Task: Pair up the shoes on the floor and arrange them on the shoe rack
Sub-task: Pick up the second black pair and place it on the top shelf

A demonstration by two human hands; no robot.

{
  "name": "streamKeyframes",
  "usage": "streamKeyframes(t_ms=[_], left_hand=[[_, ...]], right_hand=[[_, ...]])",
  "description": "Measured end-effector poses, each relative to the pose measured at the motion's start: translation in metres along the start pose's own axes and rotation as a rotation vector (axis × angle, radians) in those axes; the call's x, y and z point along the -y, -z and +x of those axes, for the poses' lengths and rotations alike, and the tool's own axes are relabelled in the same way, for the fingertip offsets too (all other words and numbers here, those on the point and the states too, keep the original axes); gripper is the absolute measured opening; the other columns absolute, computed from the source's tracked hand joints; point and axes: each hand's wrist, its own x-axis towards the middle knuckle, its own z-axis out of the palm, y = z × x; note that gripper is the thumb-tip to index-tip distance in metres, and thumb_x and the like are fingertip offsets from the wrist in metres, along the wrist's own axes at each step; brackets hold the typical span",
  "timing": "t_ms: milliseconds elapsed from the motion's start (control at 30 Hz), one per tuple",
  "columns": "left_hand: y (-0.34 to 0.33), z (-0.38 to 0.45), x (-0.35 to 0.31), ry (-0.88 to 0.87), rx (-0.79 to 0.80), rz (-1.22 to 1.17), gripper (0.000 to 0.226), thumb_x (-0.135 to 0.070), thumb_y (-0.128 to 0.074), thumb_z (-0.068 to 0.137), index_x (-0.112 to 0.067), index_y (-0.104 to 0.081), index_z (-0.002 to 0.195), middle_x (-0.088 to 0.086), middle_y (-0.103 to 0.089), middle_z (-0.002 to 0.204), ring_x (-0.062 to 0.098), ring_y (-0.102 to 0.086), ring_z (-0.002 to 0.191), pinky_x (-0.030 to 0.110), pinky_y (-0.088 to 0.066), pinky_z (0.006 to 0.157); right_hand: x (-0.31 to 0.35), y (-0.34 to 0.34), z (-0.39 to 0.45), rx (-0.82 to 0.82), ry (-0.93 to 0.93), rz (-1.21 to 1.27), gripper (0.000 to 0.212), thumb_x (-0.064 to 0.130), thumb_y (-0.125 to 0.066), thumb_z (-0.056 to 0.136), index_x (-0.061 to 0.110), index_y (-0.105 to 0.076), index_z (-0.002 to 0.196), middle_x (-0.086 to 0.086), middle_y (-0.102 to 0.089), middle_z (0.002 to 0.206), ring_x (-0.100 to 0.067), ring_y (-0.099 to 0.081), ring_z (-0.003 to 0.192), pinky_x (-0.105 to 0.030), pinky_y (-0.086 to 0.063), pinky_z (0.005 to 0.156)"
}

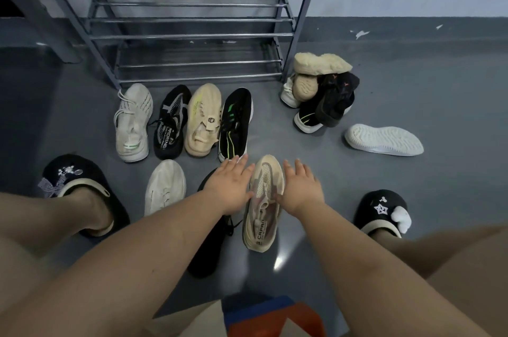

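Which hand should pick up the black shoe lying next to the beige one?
Left, probably. The left hand already hovers right over the black shoe, while the right hand sits on the far side of the beige CAPAO sneaker.

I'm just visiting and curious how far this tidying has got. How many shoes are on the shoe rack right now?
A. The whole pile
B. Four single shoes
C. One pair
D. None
D: every bar of the shoe rack is bare, the row of four shoes stands on the floor in front of it, and the pile lies on the floor to its right.
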Motion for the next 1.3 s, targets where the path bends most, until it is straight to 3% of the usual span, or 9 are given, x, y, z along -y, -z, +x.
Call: streamKeyframes(t_ms=[533, 733, 1033, 1167, 1300], left_hand=[[0.098, 0.103, -0.016, -0.062, -0.086, 0.103, 0.068, -0.044, -0.033, 0.097, -0.014, -0.002, 0.15, 0.011, 0.012, 0.158, 0.025, 0.005, 0.146, 0.035, 0.001, 0.117], [0.112, 0.156, -0.034, -0.047, -0.068, 0.082, 0.068, -0.046, -0.032, 0.097, -0.016, -0.003, 0.15, 0.01, 0.011, 0.158, 0.024, 0.002, 0.146, 0.035, 0.0, 0.117], [0.101, 0.233, -0.065, -0.056, 0.032, 0.004, 0.066, -0.045, -0.033, 0.097, -0.014, -0.007, 0.15, 0.011, 0.0, 0.158, 0.026, -0.006, 0.145, 0.035, -0.008, 0.116], [0.094, 0.263, -0.078, 0.029, 0.105, -0.2, 0.064, -0.043, -0.034, 0.098, -0.015, -0.007, 0.15, 0.007, -0.005, 0.159, 0.023, -0.009, 0.145, 0.035, -0.013, 0.116], [0.089, 0.29, -0.092, 0.088, 0.132, -0.412, 0.063, -0.04, -0.037, 0.097, -0.015, -0.013, 0.15, 0.008, -0.022, 0.155, 0.025, -0.026, 0.14, 0.034, -0.024, 0.111]], right_hand=[[-0.086, 0.11, 0.095, -0.198, -0.056, -0.112, 0.091, 0.043, -0.06, 0.086, 0.021, -0.002, 0.152, -0.008, -0.003, 0.16, -0.029, -0.006, 0.147, -0.043, -0.018, 0.116], [-0.112, 0.123, 0.135, -0.209, -0.071, -0.104, 0.091, 0.049, -0.058, 0.086, 0.022, -0.001, 0.152, -0.008, -0.005, 0.16, -0.029, -0.007, 0.147, -0.043, -0.018, 0.116], [-0.144, 0.092, 0.187, -0.113, -0.247, 0.324, 0.098, 0.052, -0.062, 0.082, 0.018, -0.002, 0.152, -0.01, -0.019, 0.155, -0.03, -0.021, 0.142, -0.044, -0.025, 0.114], [-0.157, 0.079, 0.203, -0.081, -0.329, 0.482, 0.102, 0.049, -0.067, 0.08, 0.017, -0.002, 0.151, -0.011, -0.026, 0.151, -0.031, -0.028, 0.138, -0.045, -0.03, 0.112], [-0.17, 0.069, 0.215, -0.07, -0.388, 0.564, 0.102, 0.048, -0.067, 0.08, 0.017, -0.002, 0.152, -0.011, -0.035, 0.149, -0.031, -0.038, 0.134, -0.043, -0.037, 0.105]])
